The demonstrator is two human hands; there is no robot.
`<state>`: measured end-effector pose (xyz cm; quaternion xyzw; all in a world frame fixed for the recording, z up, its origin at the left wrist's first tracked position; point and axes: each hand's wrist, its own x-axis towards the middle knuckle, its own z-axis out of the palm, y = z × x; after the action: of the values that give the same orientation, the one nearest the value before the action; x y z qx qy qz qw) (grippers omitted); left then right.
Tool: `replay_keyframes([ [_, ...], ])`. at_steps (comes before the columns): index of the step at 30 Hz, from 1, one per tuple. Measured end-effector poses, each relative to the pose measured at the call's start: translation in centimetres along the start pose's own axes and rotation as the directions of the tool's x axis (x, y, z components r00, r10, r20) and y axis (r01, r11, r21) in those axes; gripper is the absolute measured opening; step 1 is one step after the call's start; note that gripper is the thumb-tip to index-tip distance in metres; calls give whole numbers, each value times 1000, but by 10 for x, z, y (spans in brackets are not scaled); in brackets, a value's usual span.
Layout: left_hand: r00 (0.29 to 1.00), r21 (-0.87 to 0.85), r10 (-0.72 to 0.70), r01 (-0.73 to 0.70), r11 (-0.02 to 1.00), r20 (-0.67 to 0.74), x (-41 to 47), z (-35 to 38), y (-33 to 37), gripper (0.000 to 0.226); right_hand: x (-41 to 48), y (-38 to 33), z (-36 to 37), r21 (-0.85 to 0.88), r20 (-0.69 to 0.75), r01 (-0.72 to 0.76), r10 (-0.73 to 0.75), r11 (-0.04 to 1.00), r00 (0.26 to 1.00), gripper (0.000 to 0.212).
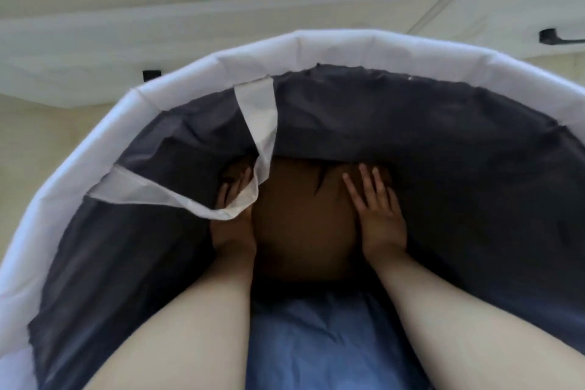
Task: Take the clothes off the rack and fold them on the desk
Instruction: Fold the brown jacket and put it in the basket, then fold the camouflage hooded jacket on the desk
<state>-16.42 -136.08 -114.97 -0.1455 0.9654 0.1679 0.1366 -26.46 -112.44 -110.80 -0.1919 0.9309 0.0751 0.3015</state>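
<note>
A large dark grey garment (443, 152) with a wide white border (348, 44) lies spread in an arc over the brown desk (304, 225). A loose white strap (256, 123) of the garment hangs across its left part. My left hand (234, 218) lies with straight fingers at the garment's inner edge, partly hidden behind the strap. My right hand (376, 209) rests flat with fingers spread where the dark fabric meets the bare desk. Neither hand grips anything that I can see.
My blue clothing (316, 342) fills the bottom between my forearms. Behind the desk runs a pale wall with a white ledge (95, 41) and two black brackets (151, 74) (549, 36). No rack is in view.
</note>
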Motion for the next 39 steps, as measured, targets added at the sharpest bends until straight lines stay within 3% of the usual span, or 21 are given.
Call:
replay_keyframes([
  [2,999,-27,-40,40,999,7,-2,14,-9,45,5,-3,14,-8,-67,-31,30,999,997,77],
  [3,999,10,-50,50,999,21,2,13,-8,46,6,-4,15,-19,-54,-44,43,999,998,76],
  [5,981,105,-45,26,994,189,7,6,1,55,2,-4,12,-14,-47,-42,41,999,998,76],
  [6,984,179,-36,5,984,174,7,1,5,58,1,-3,7,-23,-35,-27,27,999,999,77],
  [9,936,265,-124,34,964,329,1,-36,21,59,-6,-5,-28,-96,191,-20,38,995,981,76],
  [11,826,390,-274,71,918,493,-10,-69,37,67,-20,-11,-64,-73,301,-97,115,993,947,72],
  [12,769,420,-339,102,902,542,-17,-90,47,69,-31,-15,-83,-30,325,-154,155,988,933,70],
  [15,728,361,-400,222,906,556,-34,-154,76,52,-66,-20,-140,228,250,-329,271,917,929,58],
  [18,754,94,-387,401,911,531,-50,-240,106,36,-115,-22,-220,618,149,-366,353,696,924,34],
  [22,828,-155,-259,378,913,498,-60,-373,155,30,-187,-10,-338,799,15,-240,382,551,924,21],
  [25,926,-310,-109,230,923,362,-68,-489,213,20,-251,23,-436,840,-120,-128,411,527,904,18],
  [28,968,-440,74,41,897,240,-85,-582,278,14,-312,60,-519,823,-235,-38,401,567,885,17],
  [34,949,-647,315,-229,728,19,-130,-719,417,10,-447,145,-659,812,-406,13,548,584,731,12],
  [39,837,-658,546,-408,633,6,-171,-785,540,11,-568,206,-705,858,-456,41,724,512,517,11],
])
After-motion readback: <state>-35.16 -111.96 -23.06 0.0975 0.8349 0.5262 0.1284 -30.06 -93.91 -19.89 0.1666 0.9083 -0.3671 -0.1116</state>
